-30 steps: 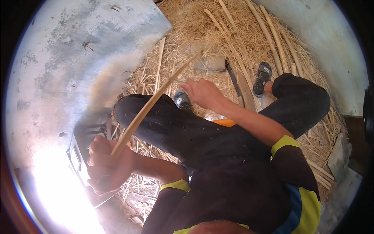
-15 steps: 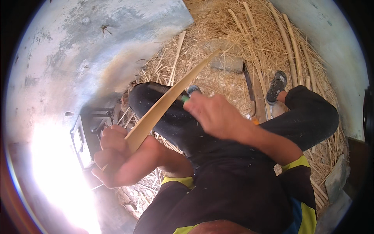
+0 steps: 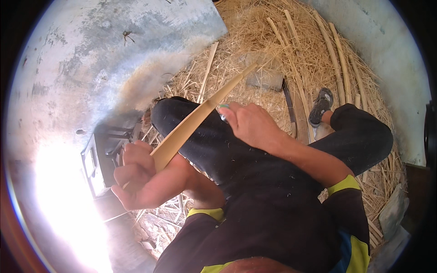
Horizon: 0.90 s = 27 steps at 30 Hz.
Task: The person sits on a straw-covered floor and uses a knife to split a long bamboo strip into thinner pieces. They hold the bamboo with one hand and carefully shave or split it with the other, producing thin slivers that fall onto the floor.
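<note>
A long pale bamboo strip (image 3: 186, 129) slants from my left hand, wide at the near end and narrowing to a tip at the upper right. My left hand (image 3: 145, 175) is closed round its wide end, palm turned up. My right hand (image 3: 257, 123) is in a fist just right of the strip's middle, above my thigh. A small green end of what looks like a knife handle (image 3: 223, 106) shows at its thumb; the blade cannot be made out.
Straw-like shavings (image 3: 236, 50) cover the floor, with several long poles (image 3: 339, 59) at the right. A grey block (image 3: 265, 81) lies ahead, beside a dark curved tool (image 3: 289, 107). Pale walls (image 3: 104, 54) stand on both sides. A dark-framed object (image 3: 98, 159) is by the left wall.
My right hand has shifted slightly up and right and is less blurred. A dark blurred blade seen across the strip earlier no longer shows. My left hand still grips the strip, raised slightly.
</note>
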Tool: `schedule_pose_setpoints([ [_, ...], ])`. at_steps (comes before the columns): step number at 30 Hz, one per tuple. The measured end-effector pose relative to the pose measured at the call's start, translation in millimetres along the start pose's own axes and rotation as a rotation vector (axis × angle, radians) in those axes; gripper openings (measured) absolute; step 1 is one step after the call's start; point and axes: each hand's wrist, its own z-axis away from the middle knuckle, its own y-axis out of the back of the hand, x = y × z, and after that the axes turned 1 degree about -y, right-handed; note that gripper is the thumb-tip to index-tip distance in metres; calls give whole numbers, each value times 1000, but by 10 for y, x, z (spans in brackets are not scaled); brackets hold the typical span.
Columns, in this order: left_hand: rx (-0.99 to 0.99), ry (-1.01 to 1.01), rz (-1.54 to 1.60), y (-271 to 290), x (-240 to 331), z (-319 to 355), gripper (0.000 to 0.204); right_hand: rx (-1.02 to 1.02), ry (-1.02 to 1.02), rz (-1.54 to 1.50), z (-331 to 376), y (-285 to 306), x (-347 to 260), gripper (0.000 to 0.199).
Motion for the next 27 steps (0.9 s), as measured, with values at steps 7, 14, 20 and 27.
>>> schedule_pose_setpoints([
  [7,-9,10,-14,43,-29,-107,37,-28,20,35,-183,-191,334,50],
  [14,1,11,-60,49,-86,-166,42,-30,-64,38,-272,-174,334,46],
  [20,-18,40,6,77,-170,-261,42,19,24,72,-254,-289,388,44],
  [27,-46,63,17,159,-152,-296,42,-94,-4,179,-157,-246,71,49],
])
